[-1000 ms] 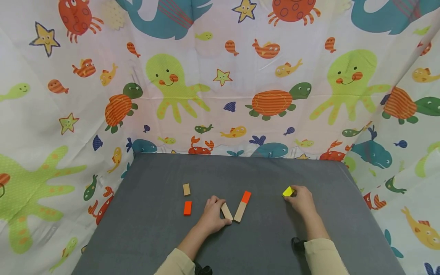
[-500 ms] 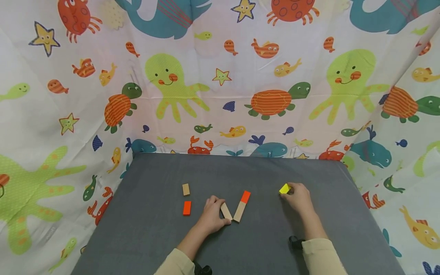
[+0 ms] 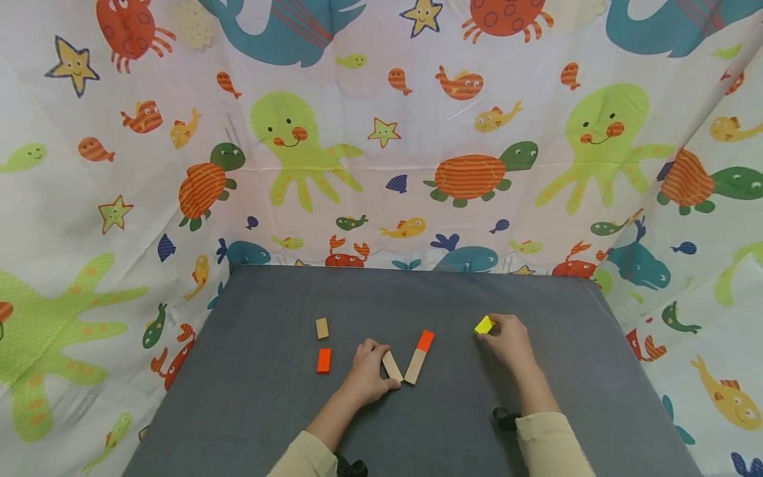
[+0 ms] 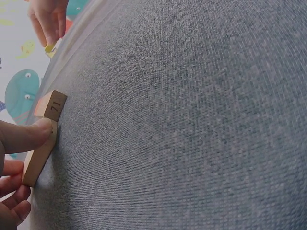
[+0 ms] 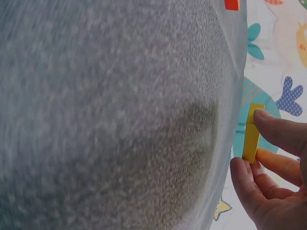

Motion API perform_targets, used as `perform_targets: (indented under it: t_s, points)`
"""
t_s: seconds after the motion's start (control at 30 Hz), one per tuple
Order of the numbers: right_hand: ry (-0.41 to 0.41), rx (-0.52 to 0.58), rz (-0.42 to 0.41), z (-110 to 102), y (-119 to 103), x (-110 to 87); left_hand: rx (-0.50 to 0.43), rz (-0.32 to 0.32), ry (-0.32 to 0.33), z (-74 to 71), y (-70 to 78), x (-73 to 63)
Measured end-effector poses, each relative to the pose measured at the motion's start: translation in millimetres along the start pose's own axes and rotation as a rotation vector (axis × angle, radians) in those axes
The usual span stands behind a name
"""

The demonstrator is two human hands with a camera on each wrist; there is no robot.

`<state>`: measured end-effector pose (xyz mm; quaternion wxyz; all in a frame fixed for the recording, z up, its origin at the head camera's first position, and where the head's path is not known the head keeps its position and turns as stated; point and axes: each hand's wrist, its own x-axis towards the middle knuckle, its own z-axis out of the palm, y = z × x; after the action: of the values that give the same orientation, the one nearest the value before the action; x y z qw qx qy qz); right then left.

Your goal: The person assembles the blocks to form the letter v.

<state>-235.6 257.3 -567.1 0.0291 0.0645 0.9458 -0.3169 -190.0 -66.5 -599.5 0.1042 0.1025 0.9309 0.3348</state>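
Wooden block [image 4: 55,106] beside left hand [image 3: 367,373] — "71" only in left wrist view

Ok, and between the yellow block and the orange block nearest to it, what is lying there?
In the head view, only bare grey cloth shows between the yellow block and that orange block.

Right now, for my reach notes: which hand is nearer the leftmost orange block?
Left. The left hand is just right of the orange block, apart from it, pinching a wooden block; the right hand is much farther right, holding a yellow block.
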Motion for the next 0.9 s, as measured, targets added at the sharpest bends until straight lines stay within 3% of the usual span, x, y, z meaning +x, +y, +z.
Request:
perform_targets:
  t_s: [0.9]
  points:
    - [-0.011,0.019,-0.062,10.5,-19.2,5.9,-0.002,0.003,0.003,-1.4,0.9,1.4]
